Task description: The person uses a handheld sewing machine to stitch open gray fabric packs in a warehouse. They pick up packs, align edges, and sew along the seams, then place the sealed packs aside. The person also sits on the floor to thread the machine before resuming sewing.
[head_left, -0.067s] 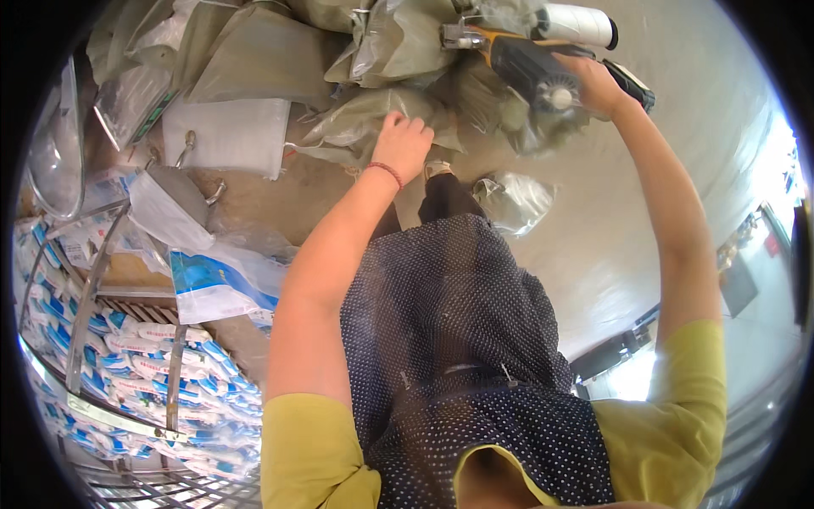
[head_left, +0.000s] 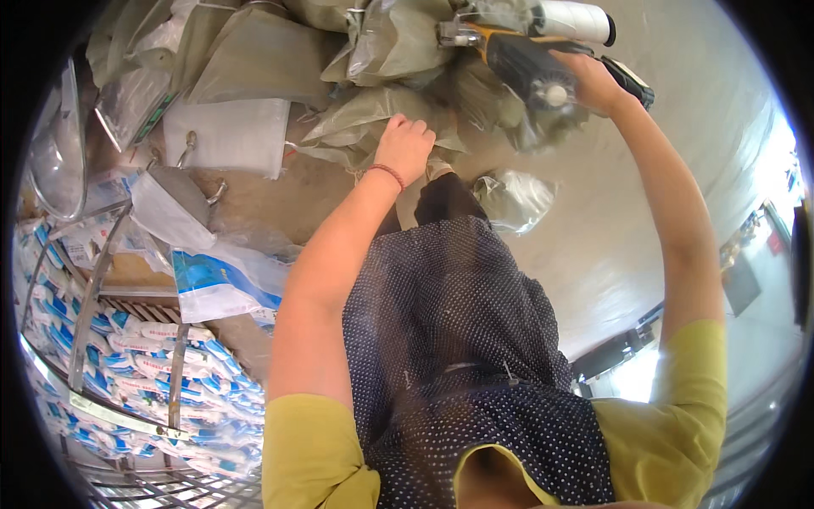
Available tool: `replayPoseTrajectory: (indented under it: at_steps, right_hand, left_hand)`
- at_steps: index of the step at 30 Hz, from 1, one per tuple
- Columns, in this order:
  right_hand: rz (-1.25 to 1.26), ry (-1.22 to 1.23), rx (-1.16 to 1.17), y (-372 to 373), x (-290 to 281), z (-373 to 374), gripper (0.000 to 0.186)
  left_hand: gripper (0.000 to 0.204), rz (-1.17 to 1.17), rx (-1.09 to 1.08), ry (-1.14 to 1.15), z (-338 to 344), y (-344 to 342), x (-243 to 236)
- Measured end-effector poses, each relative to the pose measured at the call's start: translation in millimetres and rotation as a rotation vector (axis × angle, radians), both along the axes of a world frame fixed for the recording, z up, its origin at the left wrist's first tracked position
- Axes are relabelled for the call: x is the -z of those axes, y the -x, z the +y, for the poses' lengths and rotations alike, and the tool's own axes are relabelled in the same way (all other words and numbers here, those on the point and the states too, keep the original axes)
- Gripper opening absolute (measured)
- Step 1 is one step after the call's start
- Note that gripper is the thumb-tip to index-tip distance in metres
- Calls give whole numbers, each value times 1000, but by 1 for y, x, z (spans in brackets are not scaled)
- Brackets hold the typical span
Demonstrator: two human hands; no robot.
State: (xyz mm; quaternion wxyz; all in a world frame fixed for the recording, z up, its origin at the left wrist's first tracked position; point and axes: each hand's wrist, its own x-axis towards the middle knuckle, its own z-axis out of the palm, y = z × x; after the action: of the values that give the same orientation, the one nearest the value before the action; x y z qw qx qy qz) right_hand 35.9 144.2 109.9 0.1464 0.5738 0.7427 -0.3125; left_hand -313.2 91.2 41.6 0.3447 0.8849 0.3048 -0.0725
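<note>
My right hand (head_left: 595, 83) is wrapped round the handle of a portable bag-sewing machine (head_left: 526, 72), dark grey with orange parts. A big white thread spool (head_left: 572, 23) sits on its far side. The machine's metal sewing head points left, over a heap of bags. My left hand (head_left: 405, 151) has its fingers curled onto the near part of a grey-green woven plastic bag (head_left: 360, 119), left of the machine. Its fingertips are partly hidden against the bag. Beneath the machine, more crumpled grey-green bag material (head_left: 492, 97) shows.
More grey-green bags (head_left: 263, 59) lie piled at the far left, with a white sheet (head_left: 229, 131) nearby. A clear plastic bag (head_left: 514, 199) rests on the floor by my feet. Packed white-and-blue bags (head_left: 161, 365) are stacked at left behind a metal frame (head_left: 91, 297).
The sewing machine in my right hand has shifted very slightly to the left and away from me. My left hand stays on the bag, almost unmoved.
</note>
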Motion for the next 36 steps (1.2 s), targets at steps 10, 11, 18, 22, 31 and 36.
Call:
replayPoseTrajectory:
  at_steps: [10, 11, 18, 22, 31, 36]
  right_hand:
    - [350, 118, 924, 75, -125, -92, 35]
    - [332, 198, 1101, 82, -127, -99, 33]
    - [429, -54, 1305, 127, -87, -150, 31]
    - [529, -196, 1248, 142, -80, -140, 36]
    - [560, -63, 1509, 155, -72, -134, 31]
    - [480, -95, 1490, 161, -67, -144, 30]
  left_hand:
    - [90, -80, -218, -26, -18, -29, -63]
    - [87, -64, -231, -28, -16, -34, -61]
    - [52, 197, -68, 278, 6, -45, -37]
    - [35, 14, -45, 95, 16, -35, -31]
    - [11, 120, 296, 220, 35, -42, -18]
    - [15, 171, -58, 438, 0, -56, -9]
